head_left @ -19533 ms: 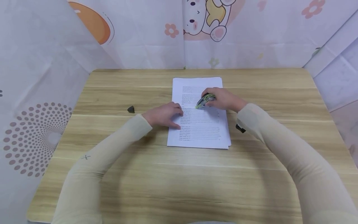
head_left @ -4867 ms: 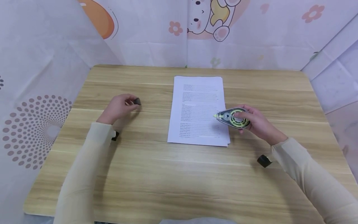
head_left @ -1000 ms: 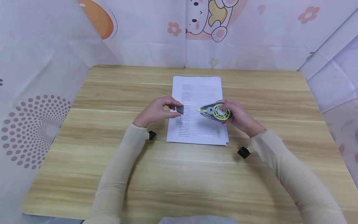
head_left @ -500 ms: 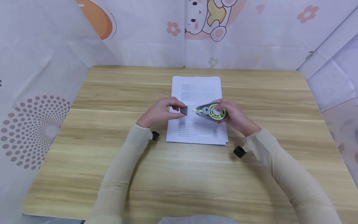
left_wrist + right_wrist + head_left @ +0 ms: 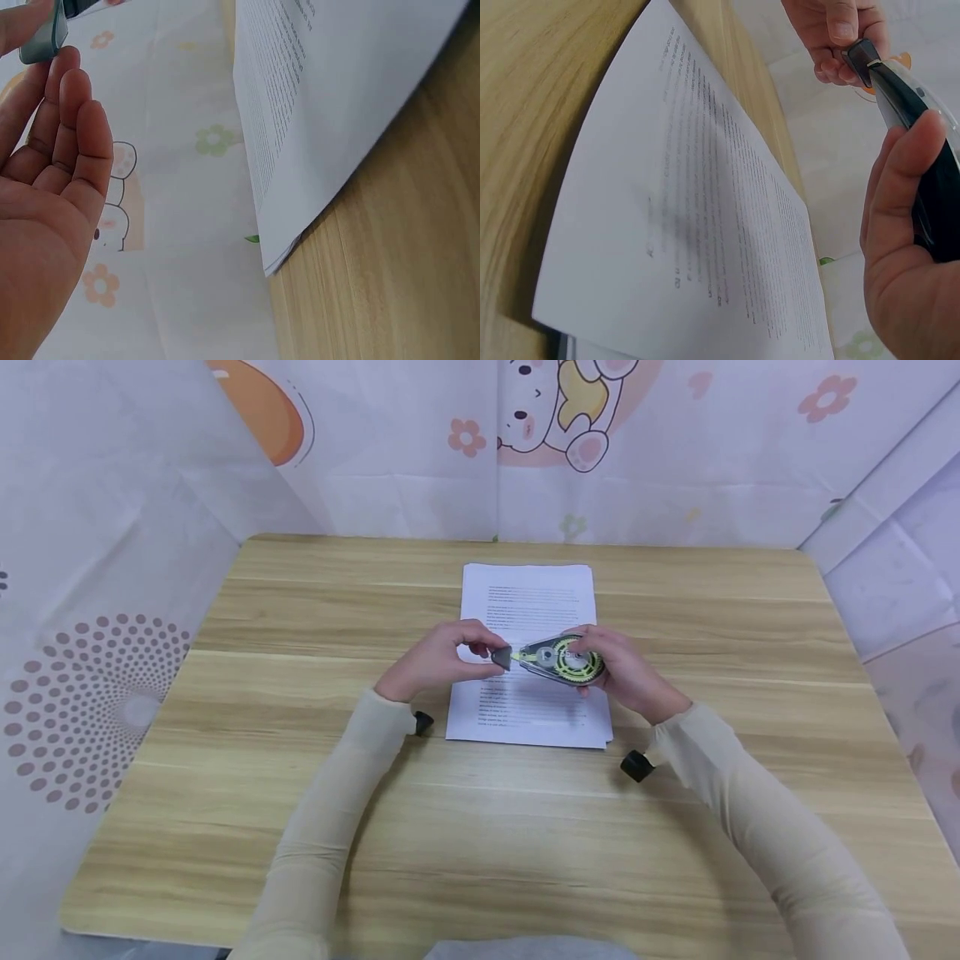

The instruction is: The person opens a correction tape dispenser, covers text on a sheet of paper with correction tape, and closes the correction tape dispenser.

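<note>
My right hand (image 5: 630, 670) grips a correction tape dispenser (image 5: 566, 660) by its round body, its narrow yellow-green tip pointing left. Between thumb and fingers of my left hand (image 5: 450, 658) is a small dark cap (image 5: 502, 657), its wide end facing the tip. In the head view the cap's edge is right at the tip; in the right wrist view the cap (image 5: 861, 58) overlaps the dispenser's front end. Both things are held above a stack of printed paper (image 5: 525, 710). In the left wrist view the cap (image 5: 46, 41) shows at the top left corner.
The paper stack lies on a wooden table (image 5: 480, 835), toward its back edge. A printed curtain (image 5: 390, 452) hangs behind the table. Black camera mounts (image 5: 637, 766) stick out from both wrists.
Since 19.5 s ago the dispenser has come off the page, and the left hand has picked up the cap from the table. In the last second, cap and dispenser tip have come together.
</note>
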{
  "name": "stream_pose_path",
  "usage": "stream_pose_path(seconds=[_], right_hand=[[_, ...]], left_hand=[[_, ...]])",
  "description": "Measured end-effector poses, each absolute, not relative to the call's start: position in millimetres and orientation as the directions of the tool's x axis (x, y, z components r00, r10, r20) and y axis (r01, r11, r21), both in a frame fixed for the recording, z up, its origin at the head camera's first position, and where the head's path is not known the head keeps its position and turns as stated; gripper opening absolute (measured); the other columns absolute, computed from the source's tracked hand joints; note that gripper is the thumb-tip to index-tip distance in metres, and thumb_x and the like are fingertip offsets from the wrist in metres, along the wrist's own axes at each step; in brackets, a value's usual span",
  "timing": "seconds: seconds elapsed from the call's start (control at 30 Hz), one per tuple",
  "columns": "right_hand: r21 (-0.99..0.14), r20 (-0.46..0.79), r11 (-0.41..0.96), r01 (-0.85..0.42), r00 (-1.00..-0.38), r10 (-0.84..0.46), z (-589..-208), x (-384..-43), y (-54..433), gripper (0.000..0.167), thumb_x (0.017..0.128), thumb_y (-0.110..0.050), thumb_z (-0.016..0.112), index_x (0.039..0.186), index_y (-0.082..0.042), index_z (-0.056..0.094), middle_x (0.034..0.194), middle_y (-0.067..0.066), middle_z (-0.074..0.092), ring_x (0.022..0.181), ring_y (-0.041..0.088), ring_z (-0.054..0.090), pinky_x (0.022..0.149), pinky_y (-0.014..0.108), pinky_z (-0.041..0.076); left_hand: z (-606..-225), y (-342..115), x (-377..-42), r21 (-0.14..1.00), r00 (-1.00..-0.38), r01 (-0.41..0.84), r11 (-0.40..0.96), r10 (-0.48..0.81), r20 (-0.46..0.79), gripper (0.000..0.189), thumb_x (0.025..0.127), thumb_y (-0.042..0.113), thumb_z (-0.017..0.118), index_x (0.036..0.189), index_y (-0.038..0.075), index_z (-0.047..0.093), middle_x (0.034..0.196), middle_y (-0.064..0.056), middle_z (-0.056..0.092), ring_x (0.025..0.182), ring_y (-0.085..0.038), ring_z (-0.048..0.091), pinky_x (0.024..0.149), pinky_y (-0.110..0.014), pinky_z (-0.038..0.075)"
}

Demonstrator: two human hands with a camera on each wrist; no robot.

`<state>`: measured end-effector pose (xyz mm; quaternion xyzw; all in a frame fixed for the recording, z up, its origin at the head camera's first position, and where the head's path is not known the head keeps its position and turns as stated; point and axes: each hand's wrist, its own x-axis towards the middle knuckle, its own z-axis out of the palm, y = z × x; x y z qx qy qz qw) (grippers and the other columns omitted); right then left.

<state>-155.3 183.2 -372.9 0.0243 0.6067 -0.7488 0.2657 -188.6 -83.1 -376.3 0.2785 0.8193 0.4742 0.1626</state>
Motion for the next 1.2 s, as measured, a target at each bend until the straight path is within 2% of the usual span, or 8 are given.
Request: stream_pose_path(seconds=[0.27,0.47,0.7,0.97,1.2], right_hand=[[-0.891,-0.381,-0.103,0.443,-0.85,-0.365,-372.0,-155.0,180.4,0.017,0.093,-0.008,0.041,0.105,-0.01,0.053,0.087,0.002,0.061,0.06,0.01,0.056,0.048,0.02,0.046],[-0.89,-0.388,-0.091,0.447,-0.848,-0.362,-371.9,-154.6,180.2,0.017,0.093,-0.009,0.042,0.107,-0.009,0.051,0.089,0.002,0.06,0.061,0.01,0.057,0.048,0.02,0.046],[-0.895,-0.389,-0.074,0.44,-0.85,-0.356,-371.1,-154.6,179.1,0.017,0.092,-0.01,0.043,0.107,-0.009,0.051,0.091,0.002,0.059,0.064,0.011,0.056,0.049,0.019,0.046],[-0.903,-0.398,-0.014,0.428,-0.851,-0.344,-371.1,-155.2,177.6,0.019,0.093,-0.013,0.044,0.11,-0.009,0.051,0.099,0.003,0.055,0.072,0.011,0.057,0.05,0.02,0.048],[-0.907,-0.396,0.0,0.422,-0.85,-0.347,-373.0,-156.5,176.3,0.018,0.092,-0.012,0.044,0.109,-0.008,0.051,0.098,0.003,0.055,0.071,0.01,0.056,0.05,0.02,0.047]], left_hand=[[-376.9,-78.0,-188.0,0.875,-0.784,0.295,0.385,0.621,-0.009,0.031,0.077,0.019,0.077,0.107,0.013,0.07,0.098,0.0,0.066,0.092,-0.016,0.055,0.086,-0.049,0.044],[-377.0,-75.9,-187.7,0.87,-0.788,0.293,0.397,0.615,-0.015,0.031,0.077,0.02,0.076,0.107,0.013,0.069,0.098,0.0,0.065,0.091,-0.018,0.055,0.084,-0.046,0.045],[-376.9,-74.0,-187.2,0.858,-0.779,0.32,0.401,0.626,-0.002,0.032,0.077,0.021,0.076,0.107,0.012,0.069,0.097,0.0,0.066,0.092,-0.027,0.055,0.081,-0.043,0.046],[-377.1,-73.2,-187.4,0.853,-0.769,0.342,0.394,0.639,0.013,0.032,0.077,0.02,0.076,0.107,0.011,0.069,0.096,0.0,0.067,0.09,-0.02,0.055,0.084,-0.048,0.044],[-375.7,-71.0,-186.8,0.847,-0.767,0.342,0.408,0.642,0.0,0.031,0.077,0.02,0.077,0.107,0.012,0.071,0.099,0.0,0.066,0.092,-0.017,0.054,0.088,-0.048,0.045]])
